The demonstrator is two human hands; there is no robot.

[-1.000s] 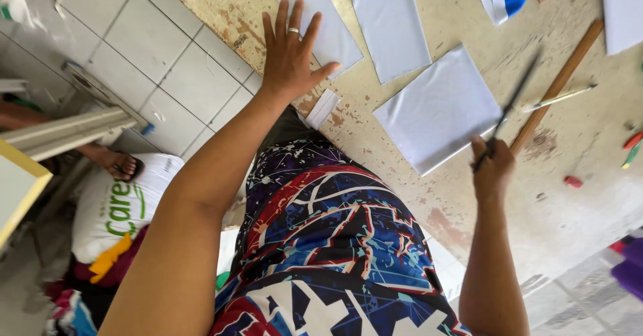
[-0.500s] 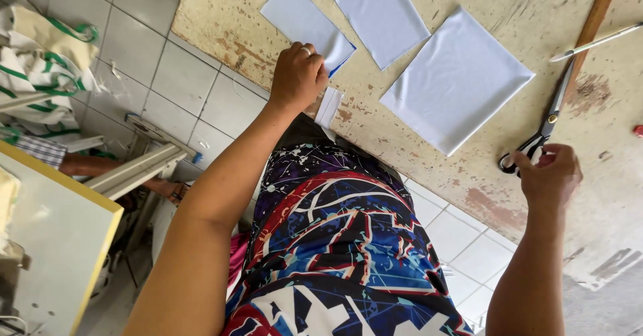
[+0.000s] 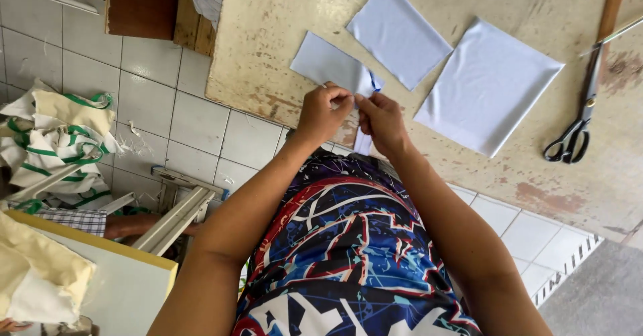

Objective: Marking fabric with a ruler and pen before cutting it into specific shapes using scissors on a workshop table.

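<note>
Near the centre of the frame, at the table's (image 3: 268, 48) near edge, the left hand (image 3: 323, 113) and the right hand (image 3: 382, 120) are drawn close together, fingertips of both pinched on a small pale-blue fabric piece (image 3: 332, 66) whose corner hangs down over the edge between them. Just right of it lie two more pale-blue pieces, a smaller one (image 3: 398, 34) at upper centre and a larger one (image 3: 486, 85) beside it, with black-handled scissors (image 3: 577, 127) and a wooden ruler (image 3: 612, 1) at the right. A heap of cream-and-green cloth (image 3: 53, 131) lies on the tiled floor at the left, with no box or bin visible.
</note>
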